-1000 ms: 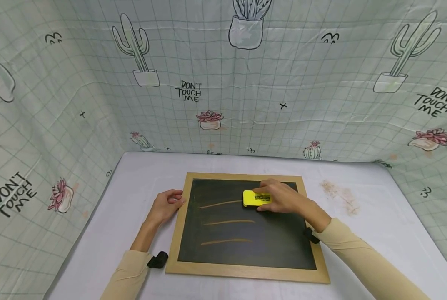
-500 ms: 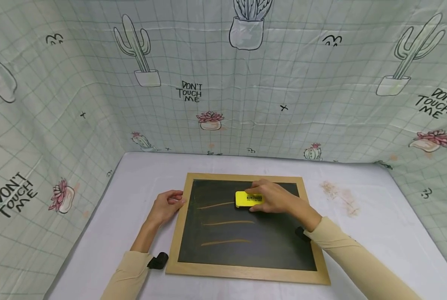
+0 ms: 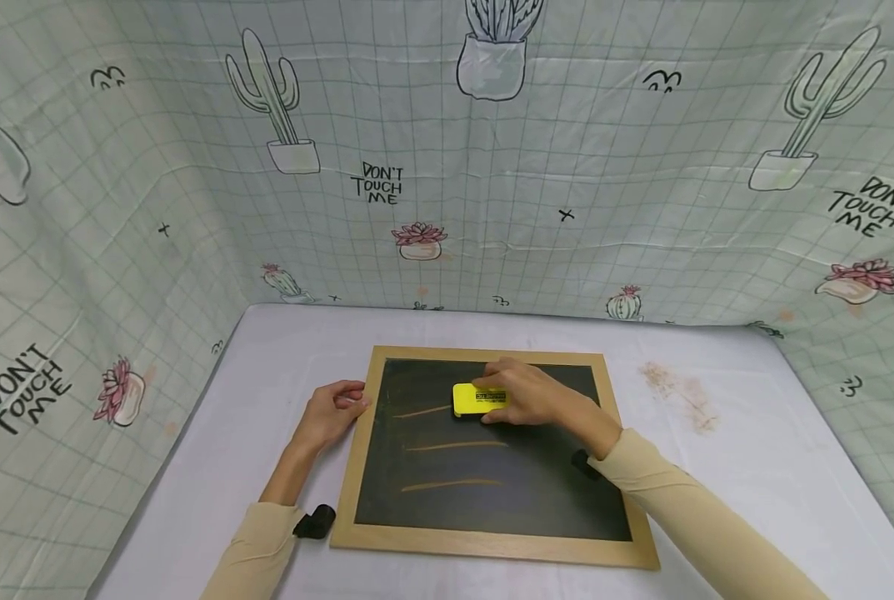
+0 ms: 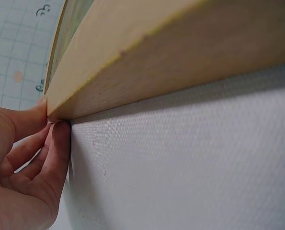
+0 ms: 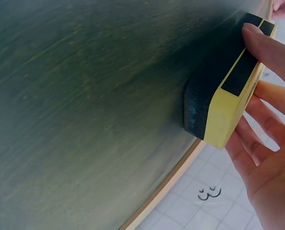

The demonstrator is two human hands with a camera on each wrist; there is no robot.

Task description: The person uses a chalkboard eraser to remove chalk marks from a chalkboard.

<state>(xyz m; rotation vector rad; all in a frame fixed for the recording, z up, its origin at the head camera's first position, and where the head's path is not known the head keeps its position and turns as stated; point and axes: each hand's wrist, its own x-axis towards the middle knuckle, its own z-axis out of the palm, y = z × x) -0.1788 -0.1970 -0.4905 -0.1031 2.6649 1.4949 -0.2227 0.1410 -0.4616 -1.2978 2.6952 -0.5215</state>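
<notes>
At the far left, the left hand (image 3: 332, 412) had a small, nearly closed grip: thumb and bent fingertips pinched the left edge of the frame (image 3: 358, 467). If that hold slackened while the other hand bore down, I thought the board (image 3: 566, 492) could skid or twist on the bench (image 3: 761, 442). Three orange lines (image 3: 457, 446) crossed its left part, one below another; the top one ran up to the eraser (image 3: 467, 401), which sat near the board's upper middle, dark pad downward. Pressed too lightly, or with a dusty pad, it might have smeared them. The right hand (image 3: 525, 395) had its grip closed on the eraser, thumb on the near side, fingers on the far; uneven pressure there could have tipped the block.

Some things I couldn't make out. How firmly the left fingers pinched was beyond telling. Whether the top line went on beneath the eraser was hidden, and its lettering was too small to read. Both sleeves (image 3: 255, 542) were cut off below, and the brownish marks (image 3: 697, 402) at right were too vague to identify.
</notes>
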